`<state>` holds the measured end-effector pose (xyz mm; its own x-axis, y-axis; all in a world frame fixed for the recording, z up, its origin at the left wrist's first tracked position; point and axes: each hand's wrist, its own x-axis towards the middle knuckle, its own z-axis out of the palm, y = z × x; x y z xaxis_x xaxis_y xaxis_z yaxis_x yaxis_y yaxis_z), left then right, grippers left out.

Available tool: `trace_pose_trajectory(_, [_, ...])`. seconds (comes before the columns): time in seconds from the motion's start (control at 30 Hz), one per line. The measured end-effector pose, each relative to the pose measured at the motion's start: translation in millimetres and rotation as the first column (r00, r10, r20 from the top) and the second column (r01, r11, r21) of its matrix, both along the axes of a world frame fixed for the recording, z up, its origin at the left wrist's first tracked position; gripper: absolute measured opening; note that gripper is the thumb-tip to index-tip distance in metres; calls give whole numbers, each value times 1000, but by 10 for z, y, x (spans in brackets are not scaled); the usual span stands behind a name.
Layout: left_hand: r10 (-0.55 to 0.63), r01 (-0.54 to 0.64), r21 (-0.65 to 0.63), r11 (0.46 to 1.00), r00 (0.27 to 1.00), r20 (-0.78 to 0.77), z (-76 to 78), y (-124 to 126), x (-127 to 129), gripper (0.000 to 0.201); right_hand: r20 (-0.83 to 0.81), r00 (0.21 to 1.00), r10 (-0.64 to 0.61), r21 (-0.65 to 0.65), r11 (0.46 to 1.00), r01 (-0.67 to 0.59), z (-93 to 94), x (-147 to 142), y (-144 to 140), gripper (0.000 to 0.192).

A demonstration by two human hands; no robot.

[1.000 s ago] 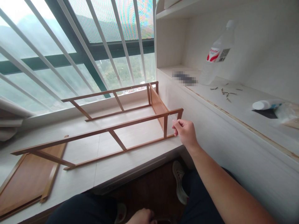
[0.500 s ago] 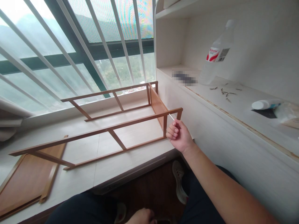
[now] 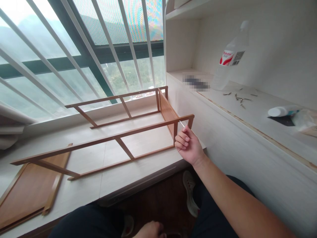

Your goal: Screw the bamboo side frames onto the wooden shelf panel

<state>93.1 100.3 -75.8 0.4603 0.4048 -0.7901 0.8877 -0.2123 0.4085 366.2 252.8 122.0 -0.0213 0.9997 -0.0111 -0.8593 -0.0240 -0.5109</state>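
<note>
Thin metal pin [image 3: 182,124], pinched in right hand [image 3: 188,145] fingers, tip at slatted brown wooden frame [image 3: 119,137]; left hand [image 3: 151,230] curled, grip unclear

Wooden frame [image 3: 119,132] rails block sill [image 3: 148,165]; gaps btwn rails open for hand.

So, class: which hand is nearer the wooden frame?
Right. The right hand is at the frame's near corner; the left hand is low, by the lap.

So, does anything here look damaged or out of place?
Yes. The front edge of the white shelf looks chipped and brown. Small screws lie scattered loose beside the plastic bottle. A wooden panel lies flat, apart from the wooden frame.
</note>
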Motion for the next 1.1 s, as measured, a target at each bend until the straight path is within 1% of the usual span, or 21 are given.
trace_pose_trajectory(0.1, [12, -12, 9, 1000, 1000, -2, 23, 9, 12, 40, 33, 999, 2, 12, 1000, -2, -7, 2, -9, 26])
trace_pose_trajectory(0.23, [-24, 24, -10, 1000, 1000, -8, 87, 28, 33, 41, 68, 998, -12, 17, 1000, 11, -6, -12, -24, 28])
trace_pose_trajectory(0.3, [-19, 19, -8, 1000, 1000, -9, 99, 29, 31, 41, 94, 995, -18, 26, 1000, 15, -10, -19, -25, 29])
trace_pose_trajectory(0.37, [-5, 5, 2, 1000, 1000, -8, 92, 25, 25, 41, 173, 985, -28, 15, 1000, 26, -25, -15, -22, 32])
trace_pose_trajectory(0.4, [-5, 5, 2, 1000, 1000, -9, 84, 22, 22, 41, 248, 968, -48, 4, 999, 48, -36, -6, -20, 34])
trace_pose_trajectory(0.43, [-8, 8, 1, 1000, 1000, -12, 75, 20, 21, 41, 355, 931, -80, 0, 996, 86, -48, 10, -20, 36])
trace_pose_trajectory(0.47, [-15, 15, -1, 1000, 1000, -14, 67, 17, 20, 41, 493, 861, -122, 13, 991, 133, -61, 34, -21, 38])
trace_pose_trajectory(0.5, [-22, 22, -1, 1000, 1000, -15, 62, 16, 21, 41, 648, 741, -175, 52, 981, 186, -71, 64, -24, 40])
trace_pose_trajectory(0.53, [-27, 27, -1, 1000, 1000, -15, 59, 15, 22, 41, 792, 563, -235, 121, 965, 233, -79, 100, -29, 42])
trace_pose_trajectory(0.57, [-27, 27, 0, 1000, 1000, -15, 58, 15, 24, 41, 894, 343, -289, 207, 945, 255, -83, 139, -36, 43])
trace_pose_trajectory(0.6, [-23, 23, 2, 1000, 1000, -12, 60, 15, 26, 41, 939, 113, -324, 289, 924, 250, -82, 178, -42, 43])
trace_pose_trajectory(0.63, [-19, 19, 0, 1000, 1000, -10, 63, 16, 28, 41, 938, -88, -336, 347, 910, 226, -78, 214, -49, 42])
trace_pose_trajectory(0.67, [-16, 16, -4, 1000, 1000, -8, 67, 17, 29, 41, 911, -245, -331, 382, 901, 203, -71, 245, -54, 39])
trace_pose_trajectory(0.7, [-13, 13, -7, 1000, 1000, -8, 73, 19, 31, 41, 879, -358, -314, 396, 900, 184, -63, 269, -59, 36])
trace_pose_trajectory(0.73, [-11, 11, -10, 1000, 1000, -8, 80, 21, 33, 41, 854, -433, -288, 393, 903, 173, -55, 286, -62, 34])
trace_pose_trajectory(0.8, [-9, 8, -12, 1000, 1000, -15, 97, 27, 40, 41, 818, -519, -246, 382, 908, 171, -39, 298, -68, 31])
trace_pose_trajectory(0.87, [-4, 4, -13, 1000, 1000, -22, 117, 33, 48, 41, 799, -557, -225, 378, 909, 175, -28, 293, -72, 30])
trace_pose_trajectory(1.0, [-5, 4, -10, 1000, 1000, -17, 129, 33, 54, 41, 797, -567, -209, 365, 914, 176, -24, 275, -80, 28])
trace_pose_trajectory(1.1, [0, 1, 2, 1000, 1000, -7, 92, 22, 40, 41, 801, -554, -225, 372, 913, 167, -33, 278, -78, 29])
